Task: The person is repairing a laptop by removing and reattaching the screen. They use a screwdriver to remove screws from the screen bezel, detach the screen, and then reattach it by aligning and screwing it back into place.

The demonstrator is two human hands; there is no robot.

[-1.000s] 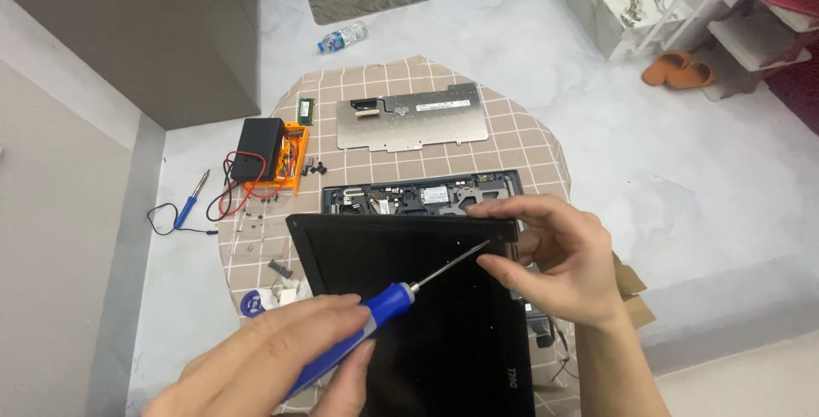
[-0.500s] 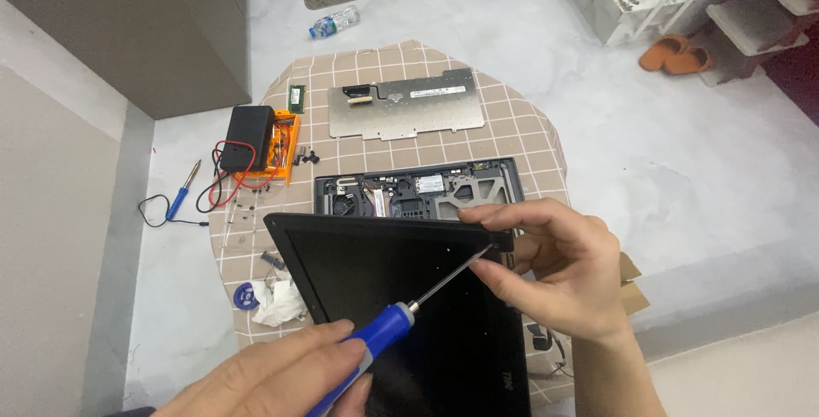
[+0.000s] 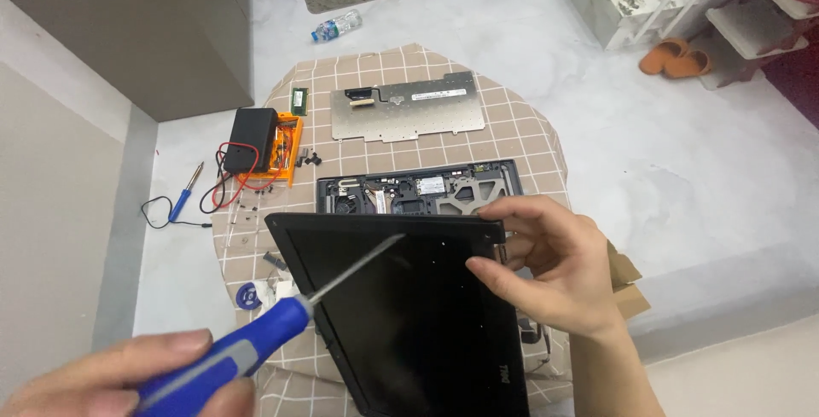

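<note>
Left hand (image 3: 128, 379) grasps a blue screwdriver (image 3: 256, 340), its tip over a black laptop screen (image 3: 401, 306) on a checked table (image 3: 512, 140); right hand (image 3: 546, 268) pinches the screen's top corner

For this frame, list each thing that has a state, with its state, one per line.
Left hand: closed around the screwdriver handle.
Right hand: pinching the screen panel's corner.
Screwdriver: held, shaft lying over the screen.
Screen panel: dark, tilted, lifted above the laptop base.
Laptop base: opened, insides exposed.
Keyboard: removed, lying underside up.
Water bottle: lying on its side on the floor.
</note>
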